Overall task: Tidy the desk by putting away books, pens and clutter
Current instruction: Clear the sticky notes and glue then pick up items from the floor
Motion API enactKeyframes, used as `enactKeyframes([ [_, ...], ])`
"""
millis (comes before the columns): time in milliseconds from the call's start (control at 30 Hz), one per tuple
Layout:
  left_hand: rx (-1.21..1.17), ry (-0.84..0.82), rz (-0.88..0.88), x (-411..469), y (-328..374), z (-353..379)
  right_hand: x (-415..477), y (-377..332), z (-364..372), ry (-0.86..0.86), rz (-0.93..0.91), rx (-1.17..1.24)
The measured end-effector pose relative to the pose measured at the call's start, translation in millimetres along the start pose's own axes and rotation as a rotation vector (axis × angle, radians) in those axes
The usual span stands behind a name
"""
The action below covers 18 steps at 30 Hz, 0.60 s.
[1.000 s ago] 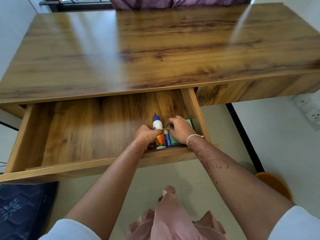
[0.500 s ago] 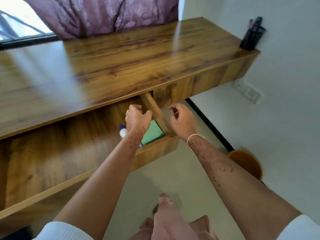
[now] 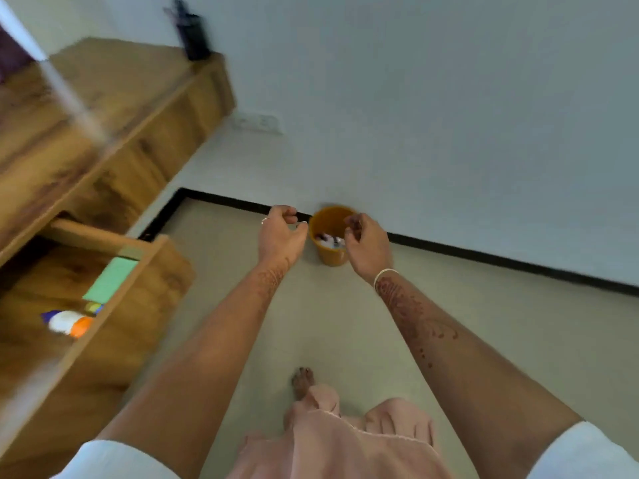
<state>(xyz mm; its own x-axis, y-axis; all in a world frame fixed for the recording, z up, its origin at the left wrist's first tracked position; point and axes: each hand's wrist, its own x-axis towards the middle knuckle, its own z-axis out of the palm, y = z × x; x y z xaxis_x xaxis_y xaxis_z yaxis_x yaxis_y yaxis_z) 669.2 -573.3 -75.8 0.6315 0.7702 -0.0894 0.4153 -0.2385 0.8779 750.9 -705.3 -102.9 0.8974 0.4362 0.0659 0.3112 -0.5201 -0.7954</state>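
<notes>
Now both arms reach out in front of the person, over the floor. The left hand (image 3: 280, 235) is held up with its fingers curled loosely, and nothing shows inside it. The right hand (image 3: 367, 245) is bent at the wrist with the fingertips pinched close together; it is too blurry to tell if something small is held there. A thin white band goes around the right wrist, and dark red-brown drawings run along both forearms. White sleeves (image 3: 584, 451) cover the upper arms. Between the two hands, farther off, an orange bin (image 3: 328, 254) stands on the pale floor (image 3: 484, 323) next to the wall, with some white and dark scraps inside. A black strip runs along the bottom of the white wall (image 3: 449, 98), and a white socket plate sits low on it. Below, a bare foot and a pink skirt (image 3: 345, 440) show. On the left is the wooden desk (image 3: 86, 115), shiny on top, with a dark holder (image 3: 192, 36) standing at its far corner by the wall. The drawer (image 3: 114, 340) under the desk is pulled open. Inside it lie a green pad (image 3: 110, 280) against the near corner and a white glue bottle (image 3: 67, 321) with an orange band and a blue cap, lying on its side just beside the pad. The whole left side looks smeared.
</notes>
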Motion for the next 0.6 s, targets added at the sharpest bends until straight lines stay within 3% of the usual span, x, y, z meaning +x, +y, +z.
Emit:
enactKeyframes([
  [333, 0.055, -0.553, 0.095, -114, 23, 159, -123, 142, -130, 0.382, 0.457, 0.044],
  [600, 0.173, -0.89, 0.198, -190, 10, 229, -234, 212, -151, 0.686, 0.814, 0.182],
])
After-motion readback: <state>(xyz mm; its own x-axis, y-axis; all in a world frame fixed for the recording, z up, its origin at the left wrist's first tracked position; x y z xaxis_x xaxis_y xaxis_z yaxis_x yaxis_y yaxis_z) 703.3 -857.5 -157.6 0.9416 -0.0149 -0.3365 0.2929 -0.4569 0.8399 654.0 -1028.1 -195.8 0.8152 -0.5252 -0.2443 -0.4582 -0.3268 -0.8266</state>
